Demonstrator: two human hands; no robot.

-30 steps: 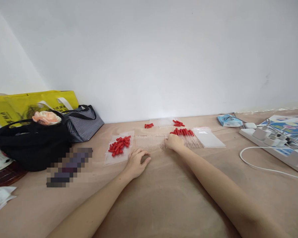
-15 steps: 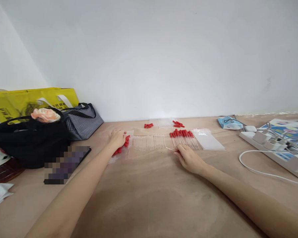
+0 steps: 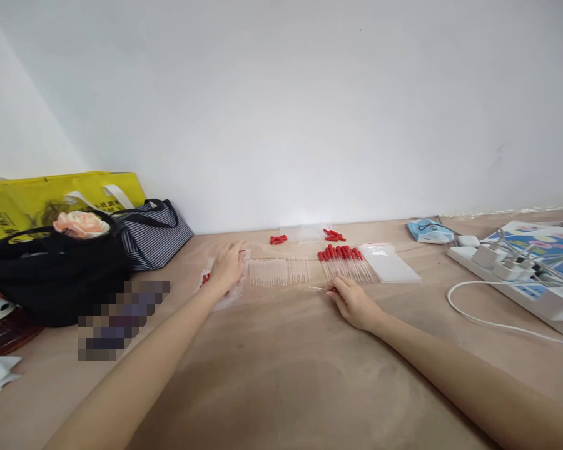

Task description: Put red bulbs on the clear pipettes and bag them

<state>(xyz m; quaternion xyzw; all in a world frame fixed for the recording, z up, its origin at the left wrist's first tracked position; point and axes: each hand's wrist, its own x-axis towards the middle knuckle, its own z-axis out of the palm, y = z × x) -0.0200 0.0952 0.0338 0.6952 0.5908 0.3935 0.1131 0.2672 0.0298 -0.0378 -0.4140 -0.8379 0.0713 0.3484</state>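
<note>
My right hand [image 3: 354,302] is closed in a pinch on a thin clear glass tube [image 3: 316,288], whose end points left, low over the table. Just beyond it lies a row of droppers with red rubber bulbs [image 3: 341,252]. Over a clear plastic bag [image 3: 226,301] of loose red rubber bulbs [image 3: 205,279] is my left hand [image 3: 229,267], fingers stretched forward and a little apart. It hides part of the bag; I see nothing held in it. Between the hands, bare glass tubes [image 3: 279,271] lie side by side.
Behind are small piles of red bulbs [image 3: 278,239] and more tubes [image 3: 310,235] by the wall. A clear zip bag [image 3: 391,264], a blue face mask [image 3: 430,231] and a power strip [image 3: 520,275] with cables lie right. Bags [image 3: 157,234] and a blurred dark flat object [image 3: 124,322] are left.
My left hand has shifted forward and right over the bag, covering the bulbs seen beside its fingers before. My right hand still pinches the tube, now lying more level. The view has tilted slightly.
</note>
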